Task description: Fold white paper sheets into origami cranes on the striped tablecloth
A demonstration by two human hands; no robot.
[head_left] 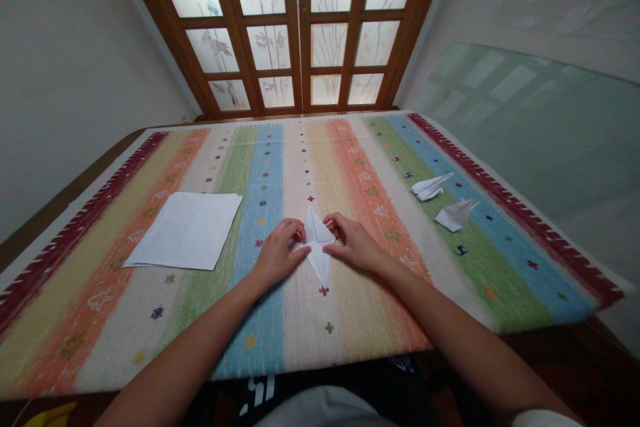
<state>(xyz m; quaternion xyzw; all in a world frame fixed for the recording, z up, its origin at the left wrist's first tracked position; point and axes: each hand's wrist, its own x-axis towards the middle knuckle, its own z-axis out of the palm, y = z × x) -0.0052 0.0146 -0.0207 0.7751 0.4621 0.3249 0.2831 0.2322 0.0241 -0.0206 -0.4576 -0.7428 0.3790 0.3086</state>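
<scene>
Pinching folded paper (319,230) with nearly closed left hand (281,248) and right hand (356,245). Can see two paper cranes (427,189) toward the right edge of the bench (360,323).

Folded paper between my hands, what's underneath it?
Striped tablecloth shows around the folded paper, with a red cross by its near tip. What's directly beneath the paper is covered and can't be seen.

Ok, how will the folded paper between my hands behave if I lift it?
The folded paper is probably light, being small and thin. Its layered folds likely keep it fairly stiff, though the narrow near tip might bend.
</scene>
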